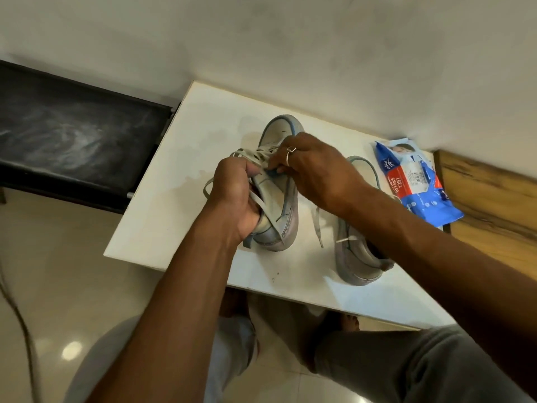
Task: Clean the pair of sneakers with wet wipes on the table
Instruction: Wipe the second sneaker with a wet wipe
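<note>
Head view shows the left hand (pixel 232 196) curled round the near, heel-side part of the held sneaker (pixel 279 199), with its fingers wrapped over the collar and some loose lace caught under them. The right hand (pixel 311 170), with a ring (pixel 290 154) on one finger, comes in from the other side. Its fingertips are bunched in a pinch at the laces (pixel 250 154) over the tongue, close to the left thumb. Whether a wipe is tucked in that pinch cannot be told, as only a small bluish patch shows there.

The held sneaker lies between the two hands and partly under the right one. Its long axis runs away from the person, heel toward the near edge and toe toward the wall, and it is tipped so the sole rim faces right. The left hand is nearer the heel and the right hand nearer the middle. Any wiping stroke would likely run along that axis while the left hand steadies the shoe.

The second sneaker (pixel 353 257) sits on the white table (pixel 180 175) just to the right, roughly parallel to the first. It is partly covered by the right forearm and neither hand touches it. Beyond it, at the table's right edge, lies the wet wipes pack (pixel 412 181), nearer the right hand.

Counted: two sneakers, one pack of wipes, and no loose wipe plainly in sight.
</note>
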The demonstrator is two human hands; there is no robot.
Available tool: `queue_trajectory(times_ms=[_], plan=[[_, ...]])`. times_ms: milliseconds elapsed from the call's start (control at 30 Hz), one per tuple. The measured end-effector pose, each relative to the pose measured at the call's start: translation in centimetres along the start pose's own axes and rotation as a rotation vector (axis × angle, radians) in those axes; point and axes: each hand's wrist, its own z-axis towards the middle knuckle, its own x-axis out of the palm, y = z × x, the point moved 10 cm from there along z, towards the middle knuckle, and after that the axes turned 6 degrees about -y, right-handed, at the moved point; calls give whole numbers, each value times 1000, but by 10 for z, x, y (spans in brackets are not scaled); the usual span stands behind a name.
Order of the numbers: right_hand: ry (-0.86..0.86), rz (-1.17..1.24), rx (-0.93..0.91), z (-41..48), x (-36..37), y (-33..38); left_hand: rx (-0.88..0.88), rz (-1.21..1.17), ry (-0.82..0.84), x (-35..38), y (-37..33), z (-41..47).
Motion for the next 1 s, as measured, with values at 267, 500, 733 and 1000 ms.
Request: queue_trajectory(times_ms=[267, 500, 733, 1000], plan=[[60, 112, -120, 7, -1, 11, -6, -21, 13, 0, -1, 0], [-5, 115, 35, 12, -4, -12, -11, 1, -3, -1, 1, 4], [-30, 21, 143, 8, -6, -27, -9, 48, -23, -2, 3, 4], [-106, 101, 142, -3, -12, -15, -27, 14, 23, 4, 6, 3]])
